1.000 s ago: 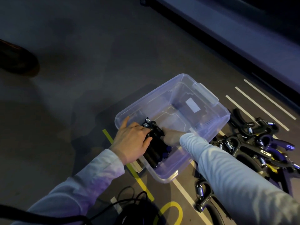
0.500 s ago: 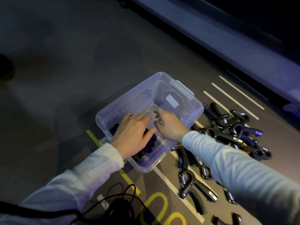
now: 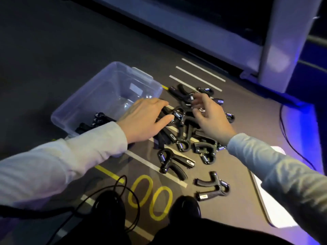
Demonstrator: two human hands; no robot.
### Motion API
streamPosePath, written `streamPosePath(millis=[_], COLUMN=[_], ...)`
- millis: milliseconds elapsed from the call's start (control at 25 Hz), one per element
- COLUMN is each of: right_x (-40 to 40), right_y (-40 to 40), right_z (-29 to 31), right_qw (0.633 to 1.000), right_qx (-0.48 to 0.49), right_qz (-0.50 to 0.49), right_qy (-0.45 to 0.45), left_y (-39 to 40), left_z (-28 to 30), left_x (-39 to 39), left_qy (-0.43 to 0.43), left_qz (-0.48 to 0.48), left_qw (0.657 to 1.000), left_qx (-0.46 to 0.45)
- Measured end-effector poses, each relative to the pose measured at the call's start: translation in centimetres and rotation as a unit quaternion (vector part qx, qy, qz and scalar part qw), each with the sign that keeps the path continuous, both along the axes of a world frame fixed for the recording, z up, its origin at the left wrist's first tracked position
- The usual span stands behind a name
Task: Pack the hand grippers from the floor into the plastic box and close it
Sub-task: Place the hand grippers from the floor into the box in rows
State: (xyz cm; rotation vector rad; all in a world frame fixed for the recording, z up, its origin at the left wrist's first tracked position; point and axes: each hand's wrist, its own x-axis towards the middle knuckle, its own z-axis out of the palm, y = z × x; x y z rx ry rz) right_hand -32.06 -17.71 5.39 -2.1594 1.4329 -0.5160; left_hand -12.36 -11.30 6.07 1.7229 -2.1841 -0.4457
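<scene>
Both hands hover over a heap of black hand grippers (image 3: 184,131) on the floor (image 3: 53,50), just right of the clear plastic box (image 3: 99,96). The left hand (image 3: 146,119), fingers straight and empty, lies nearest, fingertips almost on a gripper whose handles run toward the person. The right hand (image 3: 210,117) is spread, empty.

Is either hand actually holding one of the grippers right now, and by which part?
Neither. The left hand and right hand hover, fingers spread, over the pile of black spring hand grippers on the floor.
</scene>
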Motion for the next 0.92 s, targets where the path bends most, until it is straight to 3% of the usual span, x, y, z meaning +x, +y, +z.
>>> streamPosePath(millis=[240, 520, 720, 920], right_x=[-8.5, -12.8, -14.2, -13.8], right_y=[3.5, 4.1, 3.1, 0.8], right_z=[-2.8, -8.6, -12.8, -15.0], right_qw=[0.986, 0.97, 0.963, 0.97], right_qx=[0.061, 0.134, 0.178, 0.116], right_qz=[-0.154, -0.202, -0.175, -0.074], right_qy=[-0.015, 0.021, 0.1, 0.201], left_y=[1.1, 0.8, -0.1, -1.3], left_z=[0.2, -1.7, -3.2, -4.1], left_x=[-4.1, -7.7, -8.1, -7.0], left_qy=[-0.009, 0.013, 0.023, 0.029], left_qz=[-0.068, -0.066, -0.051, -0.043], left_qw=[0.996, 0.994, 0.993, 0.996], left_qx=[0.058, 0.086, 0.1, 0.066])
